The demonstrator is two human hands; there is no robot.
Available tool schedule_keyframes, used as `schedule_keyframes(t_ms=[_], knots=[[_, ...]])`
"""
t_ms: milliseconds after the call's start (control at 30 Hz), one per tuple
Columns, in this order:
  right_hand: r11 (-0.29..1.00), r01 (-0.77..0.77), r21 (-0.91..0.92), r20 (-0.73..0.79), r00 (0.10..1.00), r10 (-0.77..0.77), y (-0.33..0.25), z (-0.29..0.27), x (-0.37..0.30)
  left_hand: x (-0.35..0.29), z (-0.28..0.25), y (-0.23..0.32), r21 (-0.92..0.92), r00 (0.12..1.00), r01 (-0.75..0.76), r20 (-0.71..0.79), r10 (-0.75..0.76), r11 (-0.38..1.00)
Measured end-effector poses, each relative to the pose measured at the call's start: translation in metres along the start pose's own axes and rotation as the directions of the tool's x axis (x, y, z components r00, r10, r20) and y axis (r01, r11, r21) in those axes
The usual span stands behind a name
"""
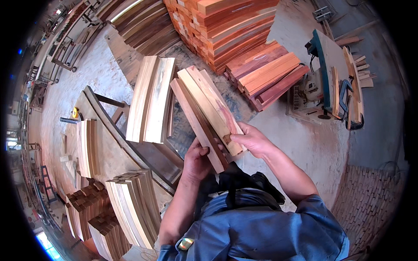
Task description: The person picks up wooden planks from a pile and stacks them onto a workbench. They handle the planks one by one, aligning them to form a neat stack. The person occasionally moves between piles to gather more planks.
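My left hand (197, 160) is closed around the near end of a reddish-brown wooden strip (194, 120), with the thumb on its edge. Close beside it, my right hand (253, 140) grips the near end of a pale wooden board (208, 102) with a pinkish streak, which may be two pieces side by side. Both lengths point away from me, tilted to the left, and a narrow dark gap runs between them. Some fingertips of my left hand show in that gap. To the left of the held wood lies a stack of pale boards (150, 99).
A tall stack of orange-red timber (237, 32) stands ahead, with a lower pile of reddish boards (266, 75) beside it. At right is a green-edged machine table (321, 71) with a blue clamp (344, 99). Leftward, a curved-looking bench edge (117, 132) borders more pale boards (133, 206).
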State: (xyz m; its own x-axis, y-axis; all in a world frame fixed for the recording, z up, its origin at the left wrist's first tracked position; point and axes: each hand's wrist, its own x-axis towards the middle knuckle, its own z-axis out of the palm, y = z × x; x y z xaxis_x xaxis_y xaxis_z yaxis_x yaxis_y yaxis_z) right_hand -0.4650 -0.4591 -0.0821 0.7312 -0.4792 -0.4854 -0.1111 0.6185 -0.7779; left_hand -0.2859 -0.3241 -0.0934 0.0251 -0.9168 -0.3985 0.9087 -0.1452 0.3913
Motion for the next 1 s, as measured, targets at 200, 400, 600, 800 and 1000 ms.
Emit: schedule_keyframes(t_ms=[200, 400, 600, 800, 1000], knots=[[0.841, -0.044, -0.540, -0.204, 0.976, -0.080, 0.005, -0.006, 0.003, 0.001, 0.006, -0.006, 0.073, 0.986, -0.054, -0.152, 0.064, 0.996], [0.612, -0.063, -0.788, -0.244, 0.945, -0.217, -0.024, 0.011, -0.012, 0.003, 0.007, -0.008, 0.210, 0.964, -0.092, -0.225, 0.140, 0.973], [0.805, -0.024, -0.593, -0.204, 0.971, -0.121, -0.020, 0.001, -0.016, -0.001, 0.009, -0.010, 0.302, 0.918, -0.171, -0.296, 0.263, 0.938], [0.789, -0.042, 0.613, 0.402, 0.876, -0.266, 0.008, 0.008, -0.009, -0.008, 0.013, -0.001, 0.311, 0.918, -0.240, -0.236, 0.319, 0.920], [0.982, 0.109, 0.154, -0.031, 0.994, -0.105, 0.012, 0.047, -0.010, -0.011, 0.016, 0.011, 0.267, 0.926, -0.282, -0.173, 0.334, 0.921]])
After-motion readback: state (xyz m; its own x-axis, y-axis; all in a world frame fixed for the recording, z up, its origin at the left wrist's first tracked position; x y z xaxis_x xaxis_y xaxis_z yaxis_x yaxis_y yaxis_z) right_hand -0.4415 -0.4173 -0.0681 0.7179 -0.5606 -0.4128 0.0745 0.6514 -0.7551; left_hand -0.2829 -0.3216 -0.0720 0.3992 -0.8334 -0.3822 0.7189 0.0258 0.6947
